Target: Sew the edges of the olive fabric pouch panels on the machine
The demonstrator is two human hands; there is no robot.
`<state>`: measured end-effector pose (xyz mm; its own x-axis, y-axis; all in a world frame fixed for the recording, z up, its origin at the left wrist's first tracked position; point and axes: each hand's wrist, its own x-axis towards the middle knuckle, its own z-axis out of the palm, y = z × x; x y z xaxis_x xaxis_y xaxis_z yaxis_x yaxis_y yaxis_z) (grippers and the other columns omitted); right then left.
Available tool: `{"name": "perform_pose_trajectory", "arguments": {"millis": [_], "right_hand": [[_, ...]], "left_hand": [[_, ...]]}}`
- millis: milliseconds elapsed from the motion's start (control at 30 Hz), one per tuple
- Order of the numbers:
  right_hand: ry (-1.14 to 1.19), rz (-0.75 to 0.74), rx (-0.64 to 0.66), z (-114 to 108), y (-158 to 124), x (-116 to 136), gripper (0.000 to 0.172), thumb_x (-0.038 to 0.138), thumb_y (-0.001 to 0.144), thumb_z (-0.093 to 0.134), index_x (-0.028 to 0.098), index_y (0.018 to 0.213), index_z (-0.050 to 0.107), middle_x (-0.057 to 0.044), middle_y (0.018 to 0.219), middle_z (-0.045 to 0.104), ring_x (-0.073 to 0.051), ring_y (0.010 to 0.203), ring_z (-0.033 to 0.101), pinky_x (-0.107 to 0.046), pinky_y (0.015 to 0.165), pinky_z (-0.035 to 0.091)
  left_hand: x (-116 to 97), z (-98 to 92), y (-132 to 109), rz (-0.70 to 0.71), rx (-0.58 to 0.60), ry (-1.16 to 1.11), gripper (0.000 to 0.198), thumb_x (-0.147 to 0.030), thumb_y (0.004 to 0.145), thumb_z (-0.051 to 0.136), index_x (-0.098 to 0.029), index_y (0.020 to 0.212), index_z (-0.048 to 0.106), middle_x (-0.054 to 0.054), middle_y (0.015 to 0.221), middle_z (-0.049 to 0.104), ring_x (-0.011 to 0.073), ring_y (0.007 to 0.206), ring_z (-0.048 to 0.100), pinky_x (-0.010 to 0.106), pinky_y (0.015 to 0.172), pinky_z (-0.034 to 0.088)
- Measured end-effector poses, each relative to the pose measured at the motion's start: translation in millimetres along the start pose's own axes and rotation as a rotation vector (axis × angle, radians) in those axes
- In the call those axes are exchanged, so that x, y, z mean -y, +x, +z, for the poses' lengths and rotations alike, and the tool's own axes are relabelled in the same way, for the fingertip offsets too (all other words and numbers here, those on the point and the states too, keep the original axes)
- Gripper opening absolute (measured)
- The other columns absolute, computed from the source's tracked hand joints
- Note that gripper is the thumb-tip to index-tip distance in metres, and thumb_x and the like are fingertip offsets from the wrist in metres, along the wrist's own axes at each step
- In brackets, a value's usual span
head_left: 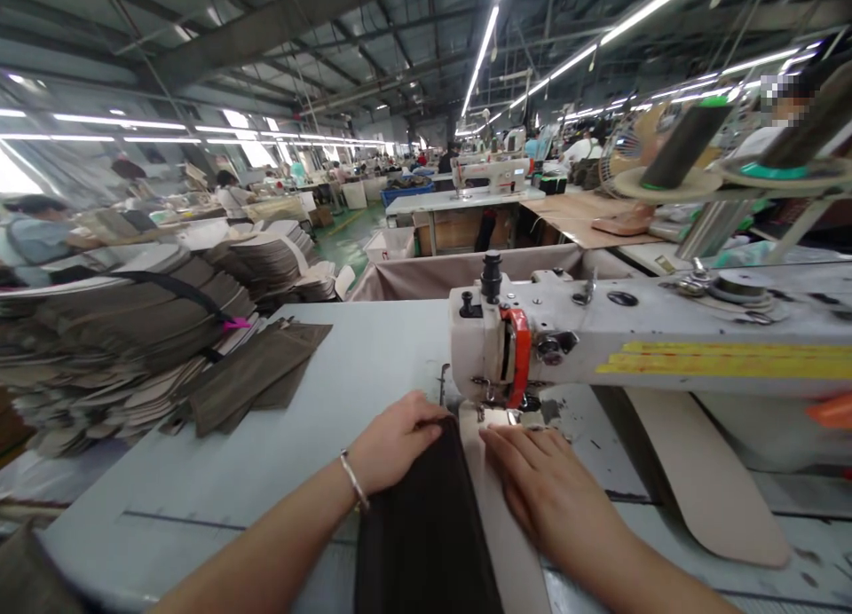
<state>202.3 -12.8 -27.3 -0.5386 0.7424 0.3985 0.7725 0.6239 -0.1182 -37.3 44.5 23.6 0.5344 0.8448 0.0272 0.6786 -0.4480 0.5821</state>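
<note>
A long dark brown fabric panel (426,530) runs toward me across the sewing table. My left hand (403,441), with a bracelet at the wrist, is closed on its far edge, thumb on top. Alongside lies a pale beige strip (496,507), its far end by the needle area of the sewing machine (485,339). My right hand (539,472) rests flat on that strip, fingers stretched out just in front of the presser foot. The machine head carries a red guard (517,357). Underneath my palms, parts of both pieces are hidden.
Tall stacks of brown pieces (146,321) stand on the left, with flat brown pieces (266,370) near them. Right of my hand, another beige piece (712,481) lies under the machine arm. Thread cones (689,144) rise at upper right. A fabric-lined bin (413,277) sits behind the table.
</note>
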Motion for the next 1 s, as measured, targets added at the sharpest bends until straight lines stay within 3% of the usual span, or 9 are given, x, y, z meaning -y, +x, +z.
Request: {"name": "perform_pose_trajectory", "arguments": {"millis": [100, 233, 400, 700, 1000], "right_hand": [[0.012, 0.022, 0.003, 1, -1, 0, 0.049, 0.013, 0.090, 0.047, 0.016, 0.139, 0.041, -0.009, 0.125, 0.055, -0.026, 0.104, 0.050, -0.043, 0.089, 0.039], [0.024, 0.066, 0.010, 1, 0, 1, 0.051, 0.015, 0.089, 0.049, 0.016, 0.139, 0.040, -0.008, 0.127, 0.054, -0.026, 0.103, 0.049, -0.043, 0.090, 0.038], [0.002, 0.077, 0.033, 2, 1, 2, 0.055, 0.014, 0.087, 0.048, 0.019, 0.141, 0.039, -0.006, 0.131, 0.052, -0.027, 0.105, 0.048, -0.047, 0.092, 0.037], [0.018, 0.106, 0.028, 5, 0, 2, 0.050, 0.015, 0.087, 0.047, 0.015, 0.137, 0.043, -0.010, 0.129, 0.052, -0.027, 0.111, 0.047, -0.048, 0.097, 0.035], [0.016, 0.100, 0.050, 4, 1, 0, 0.053, 0.015, 0.087, 0.047, 0.015, 0.140, 0.041, -0.011, 0.130, 0.051, -0.028, 0.113, 0.047, -0.049, 0.097, 0.038]], "left_hand": [[-12, 15.8, 24, -0.092, -0.007, -0.092, 0.022, -0.015, 0.078, 0.059, -0.020, 0.098, 0.069, 0.002, 0.090, 0.068, 0.0196, 0.084, 0.063, 0.030, 0.077, 0.049], [-11, 28.8, 38, -0.162, 0.023, -0.127, 0.016, -0.018, 0.073, 0.065, -0.017, 0.088, 0.069, 0.001, 0.075, 0.068, 0.0182, 0.069, 0.063, 0.026, 0.061, 0.047], [-21, 26.9, 37, -0.132, 0.033, -0.100, 0.013, -0.023, 0.081, 0.056, -0.017, 0.076, 0.068, 0.001, 0.072, 0.068, 0.0178, 0.070, 0.063, 0.024, 0.060, 0.043], [-23, 31.8, 47, -0.103, -0.070, 0.024, 0.011, -0.016, 0.076, 0.055, -0.016, 0.070, 0.065, 0.004, 0.073, 0.068, 0.0193, 0.070, 0.063, 0.027, 0.067, 0.047], [-22, 34.1, 50, -0.088, -0.109, 0.080, 0.011, -0.016, 0.081, 0.056, -0.016, 0.081, 0.067, 0.006, 0.084, 0.070, 0.0225, 0.085, 0.065, 0.031, 0.079, 0.051]]}}
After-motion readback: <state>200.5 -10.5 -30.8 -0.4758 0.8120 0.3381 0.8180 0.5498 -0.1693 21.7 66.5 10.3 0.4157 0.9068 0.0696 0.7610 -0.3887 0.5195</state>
